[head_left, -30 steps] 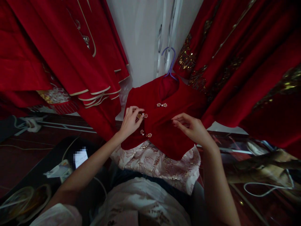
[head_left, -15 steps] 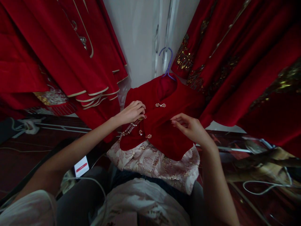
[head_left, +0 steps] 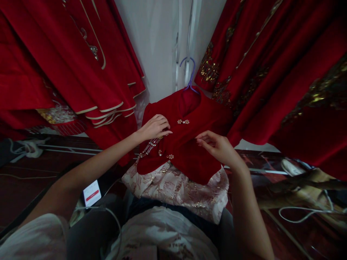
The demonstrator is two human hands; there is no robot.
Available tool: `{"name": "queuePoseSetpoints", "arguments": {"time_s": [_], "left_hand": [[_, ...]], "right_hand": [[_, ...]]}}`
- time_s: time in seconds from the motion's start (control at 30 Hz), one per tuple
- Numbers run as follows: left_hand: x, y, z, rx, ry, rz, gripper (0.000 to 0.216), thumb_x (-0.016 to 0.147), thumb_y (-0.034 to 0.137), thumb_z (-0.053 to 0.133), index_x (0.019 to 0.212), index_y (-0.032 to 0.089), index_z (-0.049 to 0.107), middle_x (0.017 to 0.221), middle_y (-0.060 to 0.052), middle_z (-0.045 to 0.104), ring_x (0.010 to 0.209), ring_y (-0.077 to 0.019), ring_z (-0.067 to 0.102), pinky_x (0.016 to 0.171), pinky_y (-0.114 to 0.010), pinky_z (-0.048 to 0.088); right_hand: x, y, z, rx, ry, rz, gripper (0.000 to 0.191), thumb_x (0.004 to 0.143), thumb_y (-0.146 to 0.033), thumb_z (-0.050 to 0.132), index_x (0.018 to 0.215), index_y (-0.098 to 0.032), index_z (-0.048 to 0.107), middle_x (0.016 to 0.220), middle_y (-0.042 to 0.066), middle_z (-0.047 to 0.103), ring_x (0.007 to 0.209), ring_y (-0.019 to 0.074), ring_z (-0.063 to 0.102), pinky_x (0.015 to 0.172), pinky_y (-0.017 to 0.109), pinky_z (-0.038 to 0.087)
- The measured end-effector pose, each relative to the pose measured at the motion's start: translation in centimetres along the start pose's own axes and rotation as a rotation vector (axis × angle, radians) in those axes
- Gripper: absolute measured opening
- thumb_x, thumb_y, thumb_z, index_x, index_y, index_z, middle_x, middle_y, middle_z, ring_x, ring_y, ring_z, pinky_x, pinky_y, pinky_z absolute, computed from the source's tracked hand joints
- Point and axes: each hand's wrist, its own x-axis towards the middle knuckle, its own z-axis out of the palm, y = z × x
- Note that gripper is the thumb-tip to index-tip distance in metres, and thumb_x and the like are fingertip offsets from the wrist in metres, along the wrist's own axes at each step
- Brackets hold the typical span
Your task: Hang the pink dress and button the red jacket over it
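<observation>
A red jacket (head_left: 187, 144) with pearl flower fastenings (head_left: 183, 122) lies tilted in front of me on a purple hanger (head_left: 191, 74). My left hand (head_left: 155, 127) rests over its left front panel near a button, fingers bent and thumb stretched apart from them. Beaded strands (head_left: 150, 147) run down from beneath that hand. On the opposite panel, my right hand (head_left: 217, 146) has its thumb and forefinger drawn close together in a pinch; whatever is between them is too small to make out. Pale brocade cloth (head_left: 184, 189) spreads below the jacket over my lap.
Red garments with light piping (head_left: 105, 72) hang at the left. More red garments with gold sequins (head_left: 260, 86) hang at the right. A lit phone (head_left: 92, 194) lies by my left leg, with a white cable (head_left: 116, 220) close by. White metal rails stand behind the hanger.
My left hand's thumb has moved away from its fingertips, off the button it was by. The right hand keeps nearly the same pose. The whole view has shifted slightly.
</observation>
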Motion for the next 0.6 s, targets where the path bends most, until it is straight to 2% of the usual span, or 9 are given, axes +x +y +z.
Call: {"name": "queuePoseSetpoints", "arguments": {"time_s": [0.13, 0.23, 0.4, 0.6], "left_hand": [[2.3, 2.3, 0.5, 0.119, 0.072, -0.006, 0.037, 0.095, 0.038, 0.045, 0.124, 0.02, 0.057, 0.115, -0.01, 0.056, 0.104, -0.0219, 0.05, 0.093, -0.038, 0.039], [4.2, 3.3, 1.4, 0.161, 0.105, -0.058, 0.042, 0.093, 0.038, 0.048, 0.129, 0.019, 0.054, 0.117, -0.012, 0.054, 0.107, -0.0241, 0.047, 0.091, -0.039, 0.039], [6.4, 2.8, 2.6, 0.229, 0.154, -0.095, 0.028, 0.095, 0.028, 0.045, 0.109, 0.017, 0.067, 0.106, -0.01, 0.06, 0.102, -0.0234, 0.049, 0.084, -0.038, 0.038], [7.0, 1.9, 2.8, 0.371, 0.145, 0.049, 0.021, 0.092, 0.019, 0.05, 0.092, 0.014, 0.07, 0.098, -0.01, 0.063, 0.098, -0.0222, 0.052, 0.09, -0.042, 0.036]], "right_hand": [[0.0, -0.1, 0.1, -0.008, -0.005, 0.001, 0.02, 0.089, -0.037, 0.054, 0.099, -0.022, 0.064, 0.09, 0.004, 0.071, 0.08, 0.017, 0.068, 0.07, 0.03, 0.055], [-0.1, -0.1, 0.1, -0.005, -0.007, 0.005, 0.02, 0.089, -0.037, 0.054, 0.098, -0.022, 0.064, 0.089, 0.004, 0.071, 0.081, 0.0169, 0.068, 0.071, 0.03, 0.056], [-0.2, 0.0, -0.1, -0.01, -0.005, 0.01, 0.021, 0.089, -0.038, 0.054, 0.099, -0.022, 0.064, 0.09, 0.004, 0.071, 0.082, 0.0168, 0.068, 0.071, 0.03, 0.056], [-0.3, -0.2, -0.1, -0.012, -0.004, 0.006, 0.02, 0.089, -0.036, 0.055, 0.098, -0.022, 0.064, 0.089, 0.003, 0.071, 0.082, 0.0159, 0.068, 0.072, 0.028, 0.055]]}}
